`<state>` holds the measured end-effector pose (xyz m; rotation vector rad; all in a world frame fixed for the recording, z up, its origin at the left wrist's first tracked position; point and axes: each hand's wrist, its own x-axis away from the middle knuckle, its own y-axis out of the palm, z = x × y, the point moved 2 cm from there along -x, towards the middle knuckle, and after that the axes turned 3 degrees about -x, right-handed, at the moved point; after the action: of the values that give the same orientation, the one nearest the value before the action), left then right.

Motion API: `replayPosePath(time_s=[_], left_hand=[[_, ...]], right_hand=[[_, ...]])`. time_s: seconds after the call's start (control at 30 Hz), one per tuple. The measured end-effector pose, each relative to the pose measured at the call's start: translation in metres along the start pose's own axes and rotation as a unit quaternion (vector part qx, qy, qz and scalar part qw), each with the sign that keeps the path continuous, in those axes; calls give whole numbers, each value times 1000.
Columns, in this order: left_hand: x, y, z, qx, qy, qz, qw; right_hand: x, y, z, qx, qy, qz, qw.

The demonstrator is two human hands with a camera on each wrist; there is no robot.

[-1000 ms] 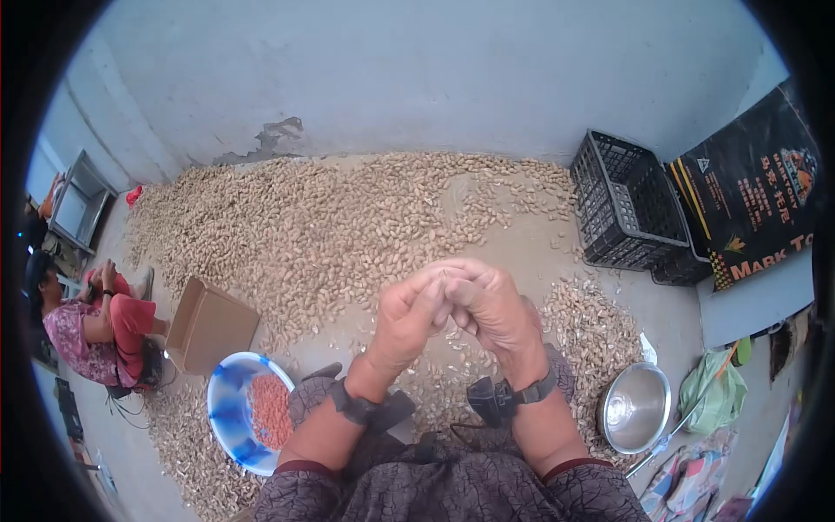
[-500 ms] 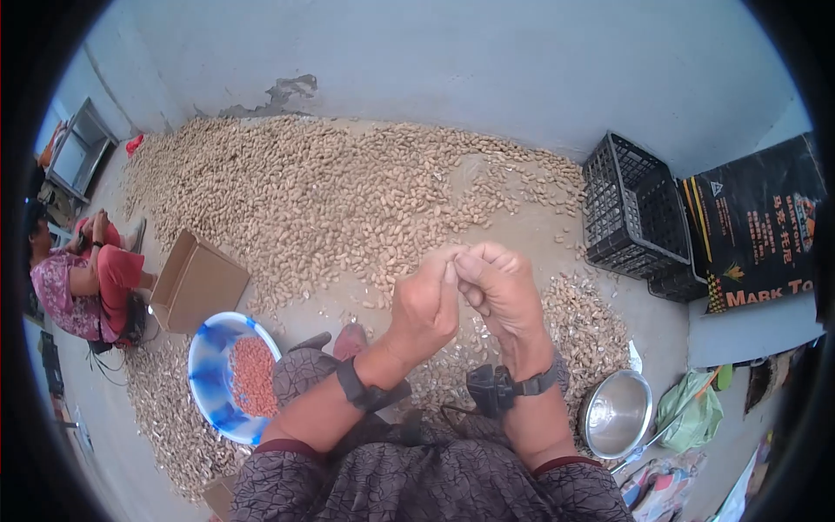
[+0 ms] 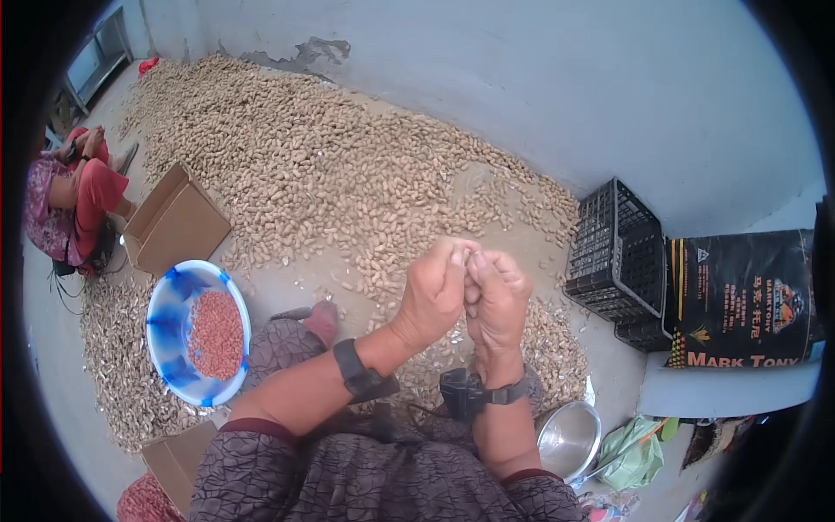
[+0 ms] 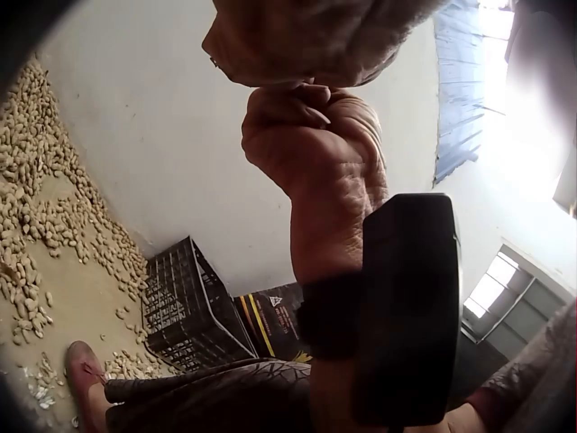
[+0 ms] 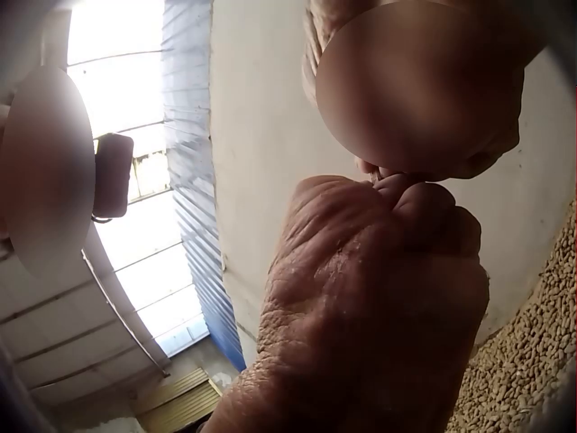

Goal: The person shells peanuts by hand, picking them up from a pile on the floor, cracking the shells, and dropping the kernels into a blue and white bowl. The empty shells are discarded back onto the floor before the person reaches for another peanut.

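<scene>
My left hand (image 3: 435, 283) and right hand (image 3: 498, 300) meet at the fingertips in front of me, thumbs on top and fingers curled. Both seem to pinch one small peanut, almost wholly hidden by the fingers; a tiny pale bit shows between the hands in the right wrist view. There the right hand (image 5: 379, 271) is seen from its wrist side, against the left hand (image 5: 419, 90). Beneath and beyond them spreads a large heap of unshelled peanuts (image 3: 330, 165). Reddish shelled kernels (image 3: 216, 335) lie in a blue-and-white basin (image 3: 165, 326) to my left.
Empty shells (image 3: 126, 365) cover the floor around the basin, with more between and beside my legs. A cardboard box (image 3: 187, 230) stands by a seated person (image 3: 65, 209). On the right are a black crate (image 3: 613, 261), a black printed bag (image 3: 739, 300) and a metal bowl (image 3: 570, 439).
The head view has swung, so the basin and heap sit higher and the bag lower. My hands stay together, the fingertips closing up and the right hand's fingers curling more tightly.
</scene>
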<state>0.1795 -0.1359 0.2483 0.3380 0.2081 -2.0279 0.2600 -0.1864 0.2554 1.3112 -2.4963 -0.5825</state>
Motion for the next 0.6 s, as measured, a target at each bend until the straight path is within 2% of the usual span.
replayPosePath(time_s=[0.13, 0.37, 0.43, 0.6], left_hand=[[0, -1, -5, 104, -84, -20, 991], [-2, -3, -8, 187, -151, -10, 971], [-4, -5, -5, 231, -199, -35, 952], [-6, -2, -9, 330, -245, -28, 911]], right_hand=[[0, 1, 4, -15, -8, 0, 1000], [3, 2, 5, -1, -18, 3, 1000], [1, 1, 4, -13, -28, -10, 999], [0, 1, 3, -23, -29, -22, 999]])
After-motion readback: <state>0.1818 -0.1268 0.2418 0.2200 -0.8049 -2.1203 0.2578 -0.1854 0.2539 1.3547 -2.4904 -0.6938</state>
